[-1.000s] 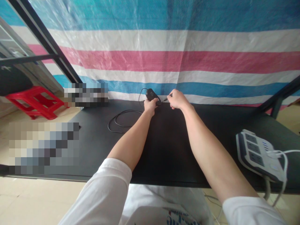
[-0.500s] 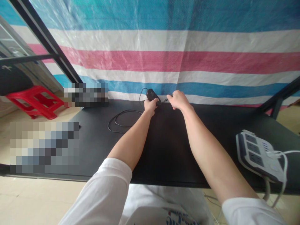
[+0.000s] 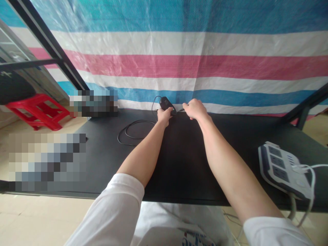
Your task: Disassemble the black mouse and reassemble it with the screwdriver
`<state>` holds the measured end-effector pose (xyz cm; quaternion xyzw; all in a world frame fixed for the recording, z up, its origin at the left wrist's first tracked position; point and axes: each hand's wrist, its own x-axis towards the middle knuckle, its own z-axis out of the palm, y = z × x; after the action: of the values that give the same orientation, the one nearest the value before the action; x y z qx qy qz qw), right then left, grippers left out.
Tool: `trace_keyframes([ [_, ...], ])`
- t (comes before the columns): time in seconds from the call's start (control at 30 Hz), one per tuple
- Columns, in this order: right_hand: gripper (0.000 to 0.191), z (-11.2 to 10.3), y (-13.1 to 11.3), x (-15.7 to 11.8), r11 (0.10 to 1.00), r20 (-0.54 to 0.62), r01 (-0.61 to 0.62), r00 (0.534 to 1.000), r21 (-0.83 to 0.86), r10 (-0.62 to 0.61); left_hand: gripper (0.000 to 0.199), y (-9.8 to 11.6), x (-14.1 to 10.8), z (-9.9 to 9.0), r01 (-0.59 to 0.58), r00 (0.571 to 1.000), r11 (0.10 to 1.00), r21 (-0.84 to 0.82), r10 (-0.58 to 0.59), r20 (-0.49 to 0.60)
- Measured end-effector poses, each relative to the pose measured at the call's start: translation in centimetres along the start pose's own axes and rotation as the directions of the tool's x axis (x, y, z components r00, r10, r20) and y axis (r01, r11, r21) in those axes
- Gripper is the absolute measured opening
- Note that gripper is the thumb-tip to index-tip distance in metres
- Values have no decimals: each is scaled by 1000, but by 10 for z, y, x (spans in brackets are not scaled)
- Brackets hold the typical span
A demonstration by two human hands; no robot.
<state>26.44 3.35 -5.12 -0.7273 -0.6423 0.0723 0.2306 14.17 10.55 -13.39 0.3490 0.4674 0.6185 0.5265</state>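
A black computer mouse (image 3: 166, 102), underside toward me, is tilted up near the back of the black table. My left hand (image 3: 164, 115) grips its lower end. A thin black cable (image 3: 125, 129) loops over the table to the left of that hand. Just right of the mouse, my right hand (image 3: 194, 108) is closed round a slim dark tool (image 3: 182, 109), whose tip points left at the mouse's lower end. Whether the tip touches the mouse is too small to tell.
On the right of the black table (image 3: 184, 164) lies a white power strip (image 3: 284, 169) with white cables. A striped sheet (image 3: 179, 65) hangs behind. A red stool (image 3: 38, 109) stands on the floor at the left. Two blurred patches cover the table's left side.
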Motion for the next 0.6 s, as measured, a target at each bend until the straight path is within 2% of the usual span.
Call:
trace_keyframes([
  [0.27, 34, -1, 0, 1, 998, 103, 40, 994, 51, -45, 17, -4, 2, 0, -31, 999, 997, 65, 32, -19],
  [0.43, 39, 0, 1, 1, 994, 88, 103, 990, 49, -107, 17, -5, 4, -1, -34, 999, 994, 100, 35, -15],
  [0.6, 42, -1, -1, -1, 998, 66, 64, 996, 0, -63, 18, -6, 5, -1, -44, 999, 995, 92, 45, -13],
])
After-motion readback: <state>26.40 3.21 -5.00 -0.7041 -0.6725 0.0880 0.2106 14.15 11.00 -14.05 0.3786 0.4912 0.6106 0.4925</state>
